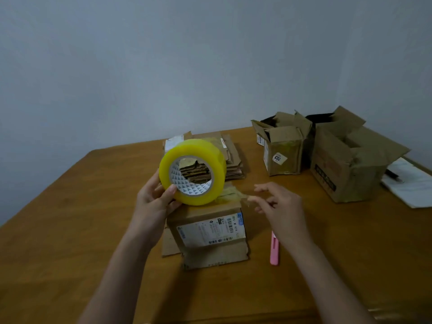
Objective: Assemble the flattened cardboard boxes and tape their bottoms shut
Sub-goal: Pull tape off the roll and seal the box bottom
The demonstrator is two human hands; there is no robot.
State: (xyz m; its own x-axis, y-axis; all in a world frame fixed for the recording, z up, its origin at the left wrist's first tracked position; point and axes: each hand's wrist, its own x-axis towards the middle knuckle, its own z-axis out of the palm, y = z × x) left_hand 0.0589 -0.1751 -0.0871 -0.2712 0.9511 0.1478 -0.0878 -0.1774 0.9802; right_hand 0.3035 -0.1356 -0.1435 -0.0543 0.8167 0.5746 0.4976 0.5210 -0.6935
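A round sticker reading "203" is seen on the smaller assembled box [282, 146] toward the far right corner of the tabletop [70, 230]; a larger open box [346, 164] stands beside it. A shipping label with a barcode is carried by the box [208, 232] near the middle; its small print cannot be read. The yellow tape roll [192, 171] is gripped by the left hand [156, 197], fingers curled round its rim, above that box. A pulled strip of tape [233, 195] is pinched by the right hand [278, 204]. Flattened boxes [231, 157] are stacked behind. A pink cutter [274, 250] lies beside the box.
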